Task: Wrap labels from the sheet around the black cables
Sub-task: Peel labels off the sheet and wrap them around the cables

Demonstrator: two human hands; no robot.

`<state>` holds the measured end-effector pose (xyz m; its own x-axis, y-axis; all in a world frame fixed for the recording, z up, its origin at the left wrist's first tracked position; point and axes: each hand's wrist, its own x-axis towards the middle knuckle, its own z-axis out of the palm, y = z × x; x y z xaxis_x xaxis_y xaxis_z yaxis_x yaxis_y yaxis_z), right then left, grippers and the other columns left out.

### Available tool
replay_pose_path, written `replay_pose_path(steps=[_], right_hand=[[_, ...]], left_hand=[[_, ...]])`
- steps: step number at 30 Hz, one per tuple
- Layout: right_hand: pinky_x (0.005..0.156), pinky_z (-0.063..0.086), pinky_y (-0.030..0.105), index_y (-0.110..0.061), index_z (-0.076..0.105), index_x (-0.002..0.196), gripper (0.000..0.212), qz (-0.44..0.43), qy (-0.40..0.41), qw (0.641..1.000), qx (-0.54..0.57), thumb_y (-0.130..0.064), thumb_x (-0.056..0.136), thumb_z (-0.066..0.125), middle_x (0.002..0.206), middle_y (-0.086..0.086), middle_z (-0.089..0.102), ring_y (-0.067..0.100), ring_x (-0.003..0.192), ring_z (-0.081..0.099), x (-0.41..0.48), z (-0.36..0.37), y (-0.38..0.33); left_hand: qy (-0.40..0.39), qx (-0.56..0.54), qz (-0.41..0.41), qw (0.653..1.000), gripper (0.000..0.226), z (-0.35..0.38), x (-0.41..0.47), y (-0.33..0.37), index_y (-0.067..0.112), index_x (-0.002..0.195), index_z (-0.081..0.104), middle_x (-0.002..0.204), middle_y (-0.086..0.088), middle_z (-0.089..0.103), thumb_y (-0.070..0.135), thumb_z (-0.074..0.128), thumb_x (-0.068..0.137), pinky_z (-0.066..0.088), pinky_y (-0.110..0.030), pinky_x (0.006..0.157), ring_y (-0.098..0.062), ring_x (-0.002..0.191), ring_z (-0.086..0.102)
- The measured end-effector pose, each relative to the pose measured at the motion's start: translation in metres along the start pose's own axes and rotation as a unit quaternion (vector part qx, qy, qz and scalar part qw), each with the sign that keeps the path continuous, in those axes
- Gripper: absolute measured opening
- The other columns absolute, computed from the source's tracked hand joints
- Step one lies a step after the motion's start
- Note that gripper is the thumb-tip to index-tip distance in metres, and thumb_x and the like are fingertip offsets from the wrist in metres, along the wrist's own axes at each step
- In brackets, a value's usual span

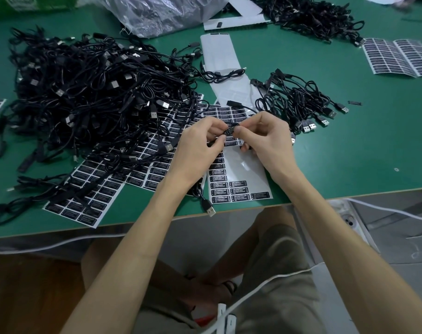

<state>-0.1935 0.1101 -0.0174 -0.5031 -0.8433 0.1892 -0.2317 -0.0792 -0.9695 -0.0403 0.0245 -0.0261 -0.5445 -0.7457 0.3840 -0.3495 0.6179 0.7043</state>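
My left hand (197, 143) and my right hand (265, 138) meet above the label sheet (241, 186), both pinching a black label (230, 129) folded around a thin black cable (200, 194). That cable runs down under my left wrist, and its USB plug (210, 209) lies at the table's front edge. The sheet under my hands carries rows of black labels at its near end and bare white backing higher up. A big tangled heap of black cables (84, 92) lies to the left.
More label sheets (89, 196) lie partly under the heap on the green table (349, 153). A smaller bundle of cables (299, 102) sits right of my hands, another pile (308, 15) at the back, a label sheet (398, 56) far right, and a plastic bag (157, 13) behind.
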Motion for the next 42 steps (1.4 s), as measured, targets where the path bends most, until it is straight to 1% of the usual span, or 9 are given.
replay_pose_path(steps=[7,11,16,23,29,32,36,39,42], right_hand=[[0.056,0.047,0.021,-0.002,0.069,0.09,0.011,0.003,0.001,1.0,-0.006,-0.009,0.088,0.078,0.071,0.014,0.07,0.016,0.057,0.062,-0.0001,0.0006,0.001],[0.057,0.048,0.024,-0.005,0.07,0.09,0.011,0.004,0.001,1.0,-0.013,-0.012,0.089,0.079,0.074,0.015,0.072,0.016,0.058,0.063,0.0001,0.0,0.0011],[0.056,0.047,0.022,-0.007,0.07,0.09,0.011,0.005,0.002,1.0,-0.019,-0.014,0.089,0.079,0.075,0.014,0.073,0.015,0.058,0.064,-0.0003,0.0002,0.0019],[0.056,0.047,0.022,-0.008,0.07,0.089,0.009,0.003,0.003,1.0,-0.021,-0.012,0.089,0.078,0.071,0.013,0.072,0.015,0.057,0.062,0.0004,0.0006,0.0015],[0.056,0.047,0.022,-0.009,0.07,0.089,0.009,0.006,0.007,1.0,-0.026,-0.013,0.089,0.078,0.074,0.014,0.073,0.014,0.057,0.063,0.0003,0.0007,0.0018],[0.057,0.048,0.023,-0.01,0.069,0.089,0.009,0.008,0.006,1.0,-0.021,-0.013,0.09,0.077,0.074,0.016,0.073,0.014,0.056,0.062,0.0003,0.0007,0.0014],[0.056,0.048,0.021,-0.009,0.069,0.09,0.009,0.011,0.0,1.0,-0.02,-0.012,0.09,0.077,0.068,0.009,0.07,0.011,0.056,0.061,0.0003,0.0005,0.0013],[0.057,0.049,0.023,-0.006,0.07,0.091,0.01,0.01,-0.006,1.0,-0.025,-0.013,0.091,0.077,0.073,0.015,0.071,0.014,0.058,0.063,0.0001,0.0009,0.0006],[0.057,0.05,0.024,-0.006,0.07,0.092,0.01,0.011,-0.007,1.0,-0.026,-0.013,0.091,0.077,0.075,0.017,0.071,0.016,0.059,0.063,0.0001,0.0013,0.0002]], left_hand=[[0.003,-0.004,0.004,1.0,0.017,0.0007,0.0,-0.0016,0.018,0.11,0.071,0.094,0.014,0.068,0.011,0.071,0.094,0.044,-0.005,0.077,0.007,0.086,0.062],[0.001,-0.007,0.004,1.0,0.018,0.0015,0.0001,-0.0024,0.02,0.109,0.071,0.094,0.014,0.068,0.011,0.071,0.094,0.044,-0.006,0.076,0.006,0.086,0.062],[0.005,-0.012,0.007,1.0,0.017,0.0022,-0.0004,-0.0033,0.02,0.108,0.072,0.092,0.015,0.067,0.011,0.071,0.093,0.042,-0.004,0.074,0.008,0.085,0.062],[0.005,-0.013,0.008,1.0,0.017,0.0026,0.0001,-0.0041,0.019,0.107,0.071,0.092,0.016,0.067,0.011,0.071,0.092,0.042,-0.004,0.074,0.007,0.084,0.062],[0.006,-0.013,0.011,1.0,0.017,0.0021,-0.0003,-0.003,0.019,0.107,0.071,0.092,0.015,0.068,0.012,0.072,0.092,0.043,-0.005,0.075,0.004,0.085,0.063],[0.002,-0.016,0.012,1.0,0.017,0.0016,-0.001,-0.0021,0.021,0.106,0.07,0.091,0.018,0.066,0.016,0.074,0.091,0.042,-0.004,0.074,0.005,0.086,0.062],[0.004,-0.023,0.002,1.0,0.018,0.0015,-0.0012,-0.0016,0.021,0.104,0.07,0.091,0.015,0.067,0.024,0.079,0.089,0.042,-0.005,0.074,0.001,0.086,0.062],[0.008,-0.022,-0.002,1.0,0.015,0.0019,-0.0013,-0.0009,0.021,0.102,0.069,0.092,0.012,0.067,0.023,0.078,0.09,0.044,-0.008,0.074,-0.003,0.085,0.062],[0.009,-0.016,-0.001,1.0,0.013,0.0012,-0.0014,0.0001,0.019,0.102,0.068,0.092,0.01,0.067,0.022,0.076,0.092,0.045,-0.009,0.074,-0.004,0.086,0.061]])
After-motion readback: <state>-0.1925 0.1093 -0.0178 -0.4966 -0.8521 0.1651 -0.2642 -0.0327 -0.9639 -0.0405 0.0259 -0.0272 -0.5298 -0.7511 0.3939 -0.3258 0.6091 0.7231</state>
